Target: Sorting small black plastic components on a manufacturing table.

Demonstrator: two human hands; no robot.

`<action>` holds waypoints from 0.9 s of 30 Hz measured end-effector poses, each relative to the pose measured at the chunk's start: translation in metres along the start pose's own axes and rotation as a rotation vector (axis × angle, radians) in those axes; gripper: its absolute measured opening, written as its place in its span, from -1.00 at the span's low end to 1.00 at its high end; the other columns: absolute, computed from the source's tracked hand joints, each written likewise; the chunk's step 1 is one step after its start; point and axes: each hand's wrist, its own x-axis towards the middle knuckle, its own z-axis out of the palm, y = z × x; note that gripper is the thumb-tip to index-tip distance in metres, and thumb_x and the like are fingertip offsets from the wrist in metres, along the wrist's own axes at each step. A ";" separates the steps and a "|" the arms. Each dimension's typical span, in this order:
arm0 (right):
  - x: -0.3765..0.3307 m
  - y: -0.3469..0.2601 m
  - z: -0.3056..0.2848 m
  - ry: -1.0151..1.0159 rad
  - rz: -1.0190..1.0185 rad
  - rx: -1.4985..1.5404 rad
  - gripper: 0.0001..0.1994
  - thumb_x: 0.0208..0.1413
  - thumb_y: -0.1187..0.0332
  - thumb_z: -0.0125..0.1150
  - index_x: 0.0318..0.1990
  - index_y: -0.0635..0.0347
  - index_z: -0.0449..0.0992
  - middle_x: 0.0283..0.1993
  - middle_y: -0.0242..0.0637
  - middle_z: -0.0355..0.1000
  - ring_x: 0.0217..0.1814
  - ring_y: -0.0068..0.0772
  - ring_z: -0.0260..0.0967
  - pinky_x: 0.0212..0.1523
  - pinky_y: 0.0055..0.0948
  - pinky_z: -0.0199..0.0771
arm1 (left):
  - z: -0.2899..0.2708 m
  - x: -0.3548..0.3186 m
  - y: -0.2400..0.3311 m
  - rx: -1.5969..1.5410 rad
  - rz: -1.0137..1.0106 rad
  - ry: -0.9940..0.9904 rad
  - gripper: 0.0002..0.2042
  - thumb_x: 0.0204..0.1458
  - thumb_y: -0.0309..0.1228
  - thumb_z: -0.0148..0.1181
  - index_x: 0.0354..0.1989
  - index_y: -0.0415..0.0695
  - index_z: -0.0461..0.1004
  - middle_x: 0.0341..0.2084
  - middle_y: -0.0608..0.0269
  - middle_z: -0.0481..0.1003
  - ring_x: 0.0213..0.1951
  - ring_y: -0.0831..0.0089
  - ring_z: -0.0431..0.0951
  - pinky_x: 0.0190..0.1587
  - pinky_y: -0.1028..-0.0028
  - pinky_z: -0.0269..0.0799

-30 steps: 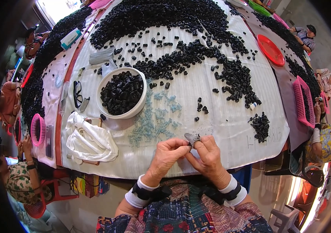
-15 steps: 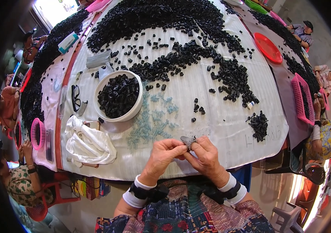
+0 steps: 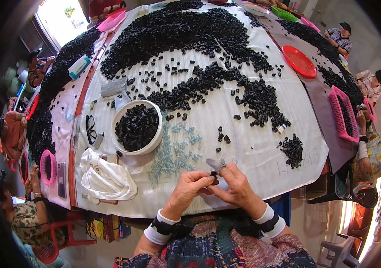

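Observation:
My left hand pinches a small black cylindrical part between thumb and fingertip, just above the near edge of the table. Close against it, my right hand is closed, with a grey, flattened, tapering piece standing out from its fingers; whether that is a tool or a finger cover I cannot make out. The right thumb comes near the black part. Ahead of my hands lie a few loose black parts and a scatter of tiny bluish clear springs or coils. Black crumbs speckle the cloth beside the right fingers.
A white bucket full of black parts stands left, near glasses and a white cloth. Large black heaps cover the far table. A small dark pile lies right, before a red tray. Other people sit along both sides.
The black part now shows between my left fingertips, and the grey piece points up and away from it. The whole view has shifted slightly; both hands stay close together.

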 end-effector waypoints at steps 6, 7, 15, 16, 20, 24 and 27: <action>0.005 0.044 -0.015 0.082 0.235 -0.171 -0.56 -0.13 0.54 0.15 -0.01 0.42 0.29 -0.16 0.09 0.34 -0.08 0.08 0.27 -0.04 -0.19 0.29 | -0.012 -0.005 0.018 -0.112 0.147 0.140 -0.81 0.11 -0.41 0.06 -0.23 -0.30 0.46 -0.40 0.04 0.54 -0.44 0.40 0.58 -0.42 0.49 0.55; 0.007 0.051 -0.017 0.088 0.232 -0.177 -0.56 -0.13 0.54 0.15 -0.01 0.42 0.29 -0.16 0.09 0.34 -0.08 0.08 0.27 -0.04 -0.19 0.29 | -0.015 -0.005 0.025 -0.110 0.151 0.133 -0.81 0.11 -0.41 0.06 -0.23 -0.30 0.46 -0.40 0.04 0.54 -0.44 0.40 0.58 -0.42 0.49 0.55; 0.038 0.081 -0.003 0.040 0.212 -0.380 -0.45 -0.14 0.48 0.12 0.11 0.37 0.21 0.08 0.13 0.22 0.15 0.11 0.13 0.17 -0.16 0.14 | -0.065 0.000 0.080 -0.290 0.390 0.274 -0.78 0.14 -0.35 0.04 -0.20 -0.27 0.45 -0.40 0.09 0.55 -0.49 0.44 0.58 -0.50 0.51 0.55; 0.043 0.087 -0.002 0.043 0.251 -0.431 -0.43 -0.13 0.44 0.14 0.12 0.35 0.21 0.14 0.12 0.18 0.19 0.10 0.09 0.20 -0.16 0.11 | -0.070 0.000 0.086 -0.319 0.394 0.320 -0.78 0.14 -0.35 0.04 -0.20 -0.26 0.45 -0.41 0.10 0.55 -0.49 0.44 0.58 -0.50 0.51 0.55; 0.064 0.118 -0.007 0.059 0.299 -0.648 -0.39 -0.14 0.24 0.22 0.14 0.19 0.24 0.27 0.03 0.03 0.28 0.07 -0.04 0.21 -0.05 0.04 | -0.087 -0.003 0.101 -0.372 0.400 0.385 -0.79 0.13 -0.34 0.05 -0.19 -0.22 0.46 -0.37 0.12 0.55 -0.47 0.45 0.57 -0.49 0.49 0.55; 0.082 0.139 -0.022 0.107 0.497 -0.797 -0.38 -0.11 0.06 0.24 0.13 0.08 0.26 0.32 0.00 -0.04 0.33 0.08 -0.14 0.20 0.04 -0.07 | -0.079 -0.003 0.104 -0.372 0.396 0.383 -0.76 0.13 -0.33 0.05 -0.13 -0.22 0.42 -0.36 0.13 0.54 -0.46 0.44 0.57 -0.46 0.44 0.57; 0.093 0.154 -0.024 0.093 0.542 -0.785 -0.38 -0.10 0.04 0.22 0.13 0.08 0.27 0.32 -0.02 -0.04 0.34 0.06 -0.16 0.20 0.05 -0.08 | -0.081 -0.004 0.100 -0.362 0.412 0.361 -0.75 0.13 -0.34 0.04 -0.09 -0.22 0.40 -0.38 0.13 0.54 -0.47 0.42 0.57 -0.47 0.43 0.57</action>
